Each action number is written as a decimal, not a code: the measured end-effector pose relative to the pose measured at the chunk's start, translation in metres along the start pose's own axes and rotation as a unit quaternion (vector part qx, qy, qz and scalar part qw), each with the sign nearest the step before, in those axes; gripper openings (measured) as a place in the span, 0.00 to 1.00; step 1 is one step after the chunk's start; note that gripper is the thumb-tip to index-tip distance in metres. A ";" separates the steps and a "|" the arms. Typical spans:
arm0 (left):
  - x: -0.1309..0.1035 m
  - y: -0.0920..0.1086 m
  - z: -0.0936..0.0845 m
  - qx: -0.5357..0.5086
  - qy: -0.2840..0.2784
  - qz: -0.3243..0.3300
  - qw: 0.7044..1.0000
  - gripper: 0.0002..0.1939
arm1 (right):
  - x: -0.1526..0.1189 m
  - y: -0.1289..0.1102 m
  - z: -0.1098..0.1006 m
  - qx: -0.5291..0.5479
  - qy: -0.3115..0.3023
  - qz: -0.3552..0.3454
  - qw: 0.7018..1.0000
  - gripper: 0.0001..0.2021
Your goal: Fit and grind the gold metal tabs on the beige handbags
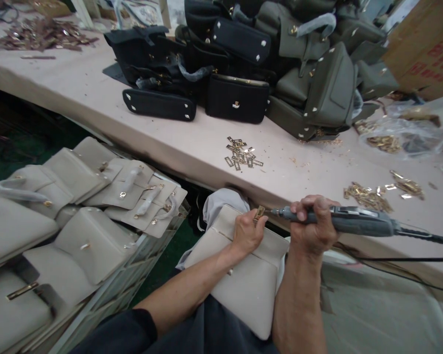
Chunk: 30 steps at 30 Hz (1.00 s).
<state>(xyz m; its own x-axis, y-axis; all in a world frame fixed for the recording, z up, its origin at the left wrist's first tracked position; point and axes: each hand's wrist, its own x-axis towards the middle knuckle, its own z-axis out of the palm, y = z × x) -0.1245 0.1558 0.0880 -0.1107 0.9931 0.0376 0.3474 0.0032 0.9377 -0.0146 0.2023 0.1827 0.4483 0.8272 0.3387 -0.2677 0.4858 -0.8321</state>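
Observation:
A beige bag (pixel 243 285) lies across my lap, its flap toward the table. My left hand (pixel 248 231) rests over the flap, with thumb and fingers closed on a small gold metal clasp piece (pixel 259 213). In my right hand (pixel 314 223) is a grey electric screwdriver (pixel 358 221), held level with its tip pointing left. The tip is close to the gold piece; whether they touch I cannot tell. A cable runs from the tool's rear to the right edge.
Black bags (pixel 238 98) and olive bags (pixel 330 93) are piled on the table (pixel 192 142). Gold frames (pixel 241 153) and other gold parts (pixel 367 195) lie in front. At left, beige bags (pixel 96 241) fill a crate (pixel 133 280). A cardboard box (pixel 424 49) stands at back right.

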 end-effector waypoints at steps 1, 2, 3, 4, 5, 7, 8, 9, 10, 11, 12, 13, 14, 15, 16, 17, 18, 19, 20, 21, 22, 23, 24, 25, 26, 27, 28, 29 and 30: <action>0.000 0.001 0.000 0.033 0.006 0.017 0.999 0.11 | 0.000 -0.002 -0.002 0.000 0.004 0.004 1.000 0.13; -0.001 0.002 0.001 0.061 0.008 0.028 0.998 0.10 | 0.001 -0.004 -0.004 -0.003 0.009 0.006 1.000 0.14; -0.001 0.003 0.001 0.085 0.007 0.033 0.996 0.10 | 0.002 -0.006 -0.005 -0.007 0.016 0.007 1.000 0.14; -0.002 0.004 0.002 0.107 0.006 0.035 0.994 0.10 | 0.002 -0.008 -0.007 -0.009 0.024 0.007 1.000 0.14; -0.002 0.004 0.004 0.126 0.004 0.034 0.991 0.11 | 0.003 -0.010 -0.007 -0.011 0.031 0.007 0.999 0.14; -0.004 0.004 0.006 0.157 -0.002 0.031 0.987 0.12 | 0.003 -0.013 -0.009 -0.017 0.040 0.002 0.999 0.13; -0.004 0.004 0.008 0.170 -0.005 0.030 0.985 0.13 | 0.003 -0.014 -0.009 -0.019 0.041 -0.001 0.999 0.13; -0.005 0.004 0.009 0.181 -0.007 0.031 0.983 0.14 | 0.003 -0.015 -0.009 -0.019 0.038 -0.003 0.999 0.13; -0.006 0.004 0.010 0.193 -0.010 0.031 0.981 0.15 | 0.002 -0.015 -0.010 -0.016 0.035 -0.003 0.999 0.13; -0.006 0.005 0.011 0.204 -0.013 0.032 0.978 0.15 | 0.001 -0.015 -0.010 -0.010 0.031 -0.002 0.999 0.12; -0.006 0.005 0.011 0.214 -0.016 0.034 0.976 0.15 | 0.000 -0.014 -0.009 -0.003 0.029 -0.001 1.000 0.12; -0.006 0.006 0.011 0.224 -0.020 0.035 0.974 0.15 | -0.001 -0.013 -0.009 0.003 0.027 -0.002 1.000 0.11; -0.006 0.007 0.011 0.234 -0.022 0.037 0.971 0.14 | -0.002 -0.011 -0.007 0.007 0.025 -0.005 1.000 0.10; -0.006 0.008 0.010 0.244 -0.024 0.038 0.969 0.14 | -0.003 -0.010 -0.006 0.007 0.022 -0.010 1.000 0.10; -0.005 0.009 0.010 0.254 -0.028 0.039 0.966 0.13 | -0.004 -0.009 -0.004 0.007 0.017 -0.015 1.000 0.10; -0.005 0.010 0.009 0.265 -0.031 0.037 0.963 0.13 | -0.005 -0.007 -0.002 0.006 0.012 -0.021 1.000 0.10; -0.005 0.011 0.008 0.276 -0.034 0.034 0.960 0.13 | -0.006 -0.006 0.001 0.005 0.006 -0.026 1.000 0.10; -0.005 0.012 0.008 0.287 -0.035 0.030 0.957 0.12 | -0.007 -0.005 0.003 0.004 0.001 -0.031 1.000 0.10; -0.005 0.013 0.007 0.297 -0.036 0.027 0.954 0.12 | -0.008 -0.004 0.005 0.002 -0.004 -0.034 0.999 0.11; -0.005 0.014 0.007 0.304 -0.036 0.025 0.952 0.12 | -0.009 -0.003 0.007 0.000 -0.008 -0.038 0.999 0.11; -0.005 0.015 0.007 0.308 -0.036 0.024 0.950 0.12 | -0.009 -0.003 0.009 -0.003 -0.012 -0.040 0.999 0.12; -0.005 0.016 0.007 0.311 -0.036 0.024 0.949 0.12 | -0.010 -0.002 0.010 -0.006 -0.016 -0.042 0.999 0.13; -0.005 0.016 0.006 0.313 -0.038 0.025 0.949 0.12 | -0.011 -0.001 0.011 -0.007 -0.019 -0.043 0.999 0.13; -0.006 0.016 0.006 0.313 -0.039 0.025 0.949 0.12 | -0.012 0.000 0.011 -0.007 -0.022 -0.045 0.999 0.13; -0.006 0.016 0.006 0.311 -0.040 0.027 0.949 0.12 | -0.012 0.001 0.011 -0.005 -0.025 -0.047 0.999 0.13; -0.006 0.015 0.006 0.307 -0.040 0.028 0.950 0.12 | -0.013 0.002 0.011 -0.003 -0.028 -0.047 0.998 0.12; -0.006 0.014 0.006 0.302 -0.038 0.030 0.952 0.12 | -0.013 0.003 0.011 0.000 -0.030 -0.048 0.998 0.12; -0.005 0.013 0.006 0.294 -0.035 0.033 0.955 0.11 | -0.013 0.004 0.010 0.002 -0.030 -0.048 0.998 0.12; -0.004 0.011 0.005 0.284 -0.032 0.036 0.958 0.11 | -0.013 0.004 0.010 0.003 -0.031 -0.046 0.998 0.12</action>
<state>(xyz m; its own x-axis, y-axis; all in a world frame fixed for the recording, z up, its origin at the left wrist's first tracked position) -0.1151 0.1521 0.0963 -0.0163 0.9982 0.0573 0.8044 -0.0210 0.5938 -0.0300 0.1958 0.1797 0.4176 0.7953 0.4394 -0.2339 0.5614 -0.7938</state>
